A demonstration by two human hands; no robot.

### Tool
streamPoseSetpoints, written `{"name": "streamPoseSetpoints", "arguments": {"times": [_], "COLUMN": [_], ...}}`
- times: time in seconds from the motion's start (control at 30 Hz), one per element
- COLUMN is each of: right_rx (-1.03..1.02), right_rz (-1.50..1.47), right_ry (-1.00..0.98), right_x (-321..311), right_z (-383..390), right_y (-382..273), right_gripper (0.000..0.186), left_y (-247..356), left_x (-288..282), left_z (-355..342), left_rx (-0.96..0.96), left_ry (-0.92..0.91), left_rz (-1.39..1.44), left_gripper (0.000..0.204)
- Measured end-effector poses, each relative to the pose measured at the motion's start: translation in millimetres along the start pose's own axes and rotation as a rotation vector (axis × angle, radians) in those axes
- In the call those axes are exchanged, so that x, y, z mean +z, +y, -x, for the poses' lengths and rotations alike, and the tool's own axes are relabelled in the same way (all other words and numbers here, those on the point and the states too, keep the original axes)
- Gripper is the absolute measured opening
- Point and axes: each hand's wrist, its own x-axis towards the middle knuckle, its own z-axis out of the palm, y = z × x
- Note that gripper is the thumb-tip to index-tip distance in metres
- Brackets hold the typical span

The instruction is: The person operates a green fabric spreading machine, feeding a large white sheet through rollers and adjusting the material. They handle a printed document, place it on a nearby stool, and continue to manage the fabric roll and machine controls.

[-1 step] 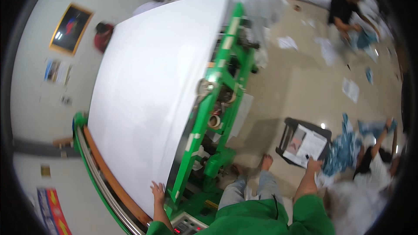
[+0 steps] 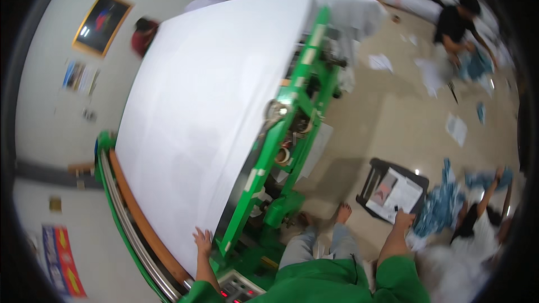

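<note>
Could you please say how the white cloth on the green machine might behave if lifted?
The white cloth would probably flop, as soft creases run along its side by the green frame. Being so broad, it would likely sag between lifting points. A push at its near edge, where the left hand is, might ruck it.

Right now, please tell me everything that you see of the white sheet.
The white sheet looks like smooth fabric, wide and spread nearly flat, faintly creased toward its right. The green frame runs along its right side; a brown bar borders its near end. The open left hand is at its near right corner; contact is unclear.
</note>
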Motion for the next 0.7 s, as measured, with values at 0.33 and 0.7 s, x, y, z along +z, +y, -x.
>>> {"name": "streamPoseSetpoints", "arguments": {"times": [0.33,0.7], "right_rx": [-1.237,-1.554], "right_rz": [-0.195,-0.662], "right_ry": [-0.423,-0.326], "right_x": [-35,-75], "right_z": [198,402], "right_y": [-230,-409], "right_gripper": [0.039,0.037], "left_y": [48,77], "left_x": [17,-15], "left_z": [23,46], "left_rx": [-0.313,-0.400], "left_ry": [0.113,0.080], "left_rz": [0.135,0.182], "left_gripper": [0.096,0.093]}}
